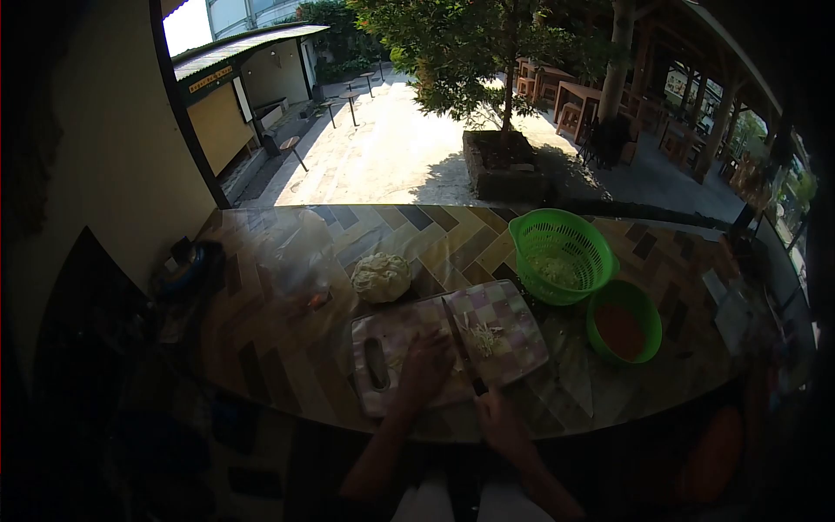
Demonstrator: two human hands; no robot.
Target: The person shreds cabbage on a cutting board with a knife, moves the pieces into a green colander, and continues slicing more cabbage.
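A pink and white checkered cutting board [513, 315] lies on the tiled counter. My right hand [499, 416] is wrapped round the handle of a knife [458, 339], whose blade points away across the board. To the left of the blade, my left hand [426, 361] rests over the board with its fingers bent; what lies under them is too dark to make out. Thin pale shreds [484, 339] sit on the board right of the blade. Behind the board stands a pale, round cabbage-like head [381, 278].
At the right are a green colander [565, 289] holding pale shreds and a green bowl [650, 335] with reddish contents. Clear plastic [304, 261] lies at the left. Beyond the counter [287, 370] stand a tree in a planter [504, 184] and wooden furniture.
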